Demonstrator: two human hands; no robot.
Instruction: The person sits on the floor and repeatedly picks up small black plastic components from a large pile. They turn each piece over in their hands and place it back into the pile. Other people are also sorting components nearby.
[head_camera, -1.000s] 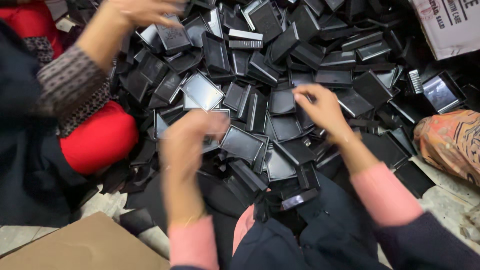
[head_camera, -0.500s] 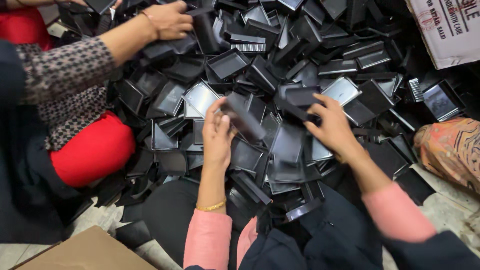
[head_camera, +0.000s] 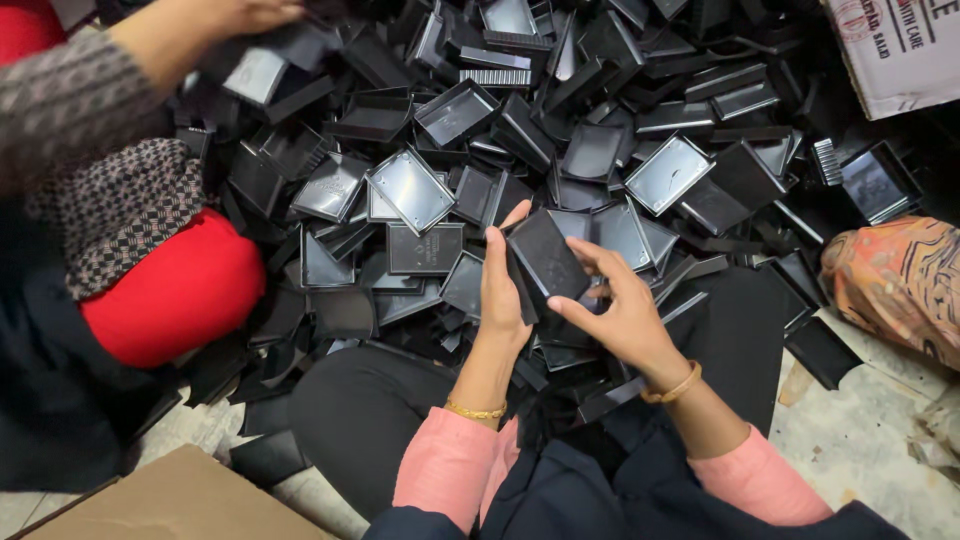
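A large heap of black plastic trays (head_camera: 560, 150) covers the floor in front of me. My left hand (head_camera: 500, 285) and my right hand (head_camera: 620, 310) both grip one black rectangular tray (head_camera: 548, 255), held tilted just above the heap. The left hand clasps its left edge, and the right hand's fingers rest on its lower right side. Pink sleeves and gold bangles show at both my wrists.
A co-worker in a patterned sleeve (head_camera: 90, 110) and red garment (head_camera: 170, 290) sits at the left, their hand (head_camera: 250, 15) reaching into the heap's far side. A printed carton (head_camera: 900, 50) stands top right, an orange patterned cloth (head_camera: 890, 270) at right, brown cardboard (head_camera: 170, 500) bottom left.
My hands have come together from apart over the heap and now hold one tray between them. The co-worker's arm has shifted further over the pile.
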